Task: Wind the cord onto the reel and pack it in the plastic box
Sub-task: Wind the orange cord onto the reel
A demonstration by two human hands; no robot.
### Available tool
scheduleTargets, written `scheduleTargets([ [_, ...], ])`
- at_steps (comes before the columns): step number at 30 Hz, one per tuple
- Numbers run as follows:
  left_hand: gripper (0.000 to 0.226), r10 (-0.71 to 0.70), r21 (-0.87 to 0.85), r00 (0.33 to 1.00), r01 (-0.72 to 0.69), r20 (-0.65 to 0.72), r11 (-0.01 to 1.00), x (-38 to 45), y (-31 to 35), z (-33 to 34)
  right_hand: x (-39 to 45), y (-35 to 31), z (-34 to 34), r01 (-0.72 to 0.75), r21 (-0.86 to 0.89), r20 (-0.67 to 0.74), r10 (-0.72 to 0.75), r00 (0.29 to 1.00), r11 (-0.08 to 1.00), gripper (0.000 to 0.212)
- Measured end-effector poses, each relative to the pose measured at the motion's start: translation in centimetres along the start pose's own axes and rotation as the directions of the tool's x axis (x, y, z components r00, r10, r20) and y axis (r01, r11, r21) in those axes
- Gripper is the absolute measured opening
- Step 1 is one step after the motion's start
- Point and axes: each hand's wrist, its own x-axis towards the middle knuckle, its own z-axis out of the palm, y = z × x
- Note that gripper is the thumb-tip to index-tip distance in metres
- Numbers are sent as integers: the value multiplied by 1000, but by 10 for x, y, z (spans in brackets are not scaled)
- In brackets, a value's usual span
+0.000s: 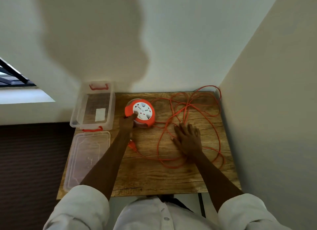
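An orange reel (145, 109) with a white socket face stands at the back of the wooden table (154, 178). My left hand (127, 122) grips its near left edge, a finger reaching onto the white face. The orange cord (192, 109) lies unwound in loose loops over the right half of the table. Its orange plug (132, 146) lies beside my left forearm. My right hand (188, 137) rests flat, fingers spread, on the cord loops. The clear plastic box (80, 116) with orange latches stands open at the table's back left.
The box's clear lid (85, 159) lies flat on the table's left edge, in front of the box. White walls close in the table at the back and right. A window is at the far left.
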Motion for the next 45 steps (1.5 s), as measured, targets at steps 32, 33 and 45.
scheduleTargets([
  [32, 48, 406, -63, 867, -440, -289, 896, -70, 52, -56, 63, -49, -59, 451, 338, -355, -332, 874, 826, 31],
  [33, 47, 413, -57, 863, -446, -290, 893, -67, 54, -60, 62, -46, -63, 446, 374, -418, -282, 864, 813, 31],
  [45, 48, 436, -18, 844, -465, -313, 885, -34, 103, -71, 35, -37, -94, 256, 952, -302, 676, 672, 171, 21],
])
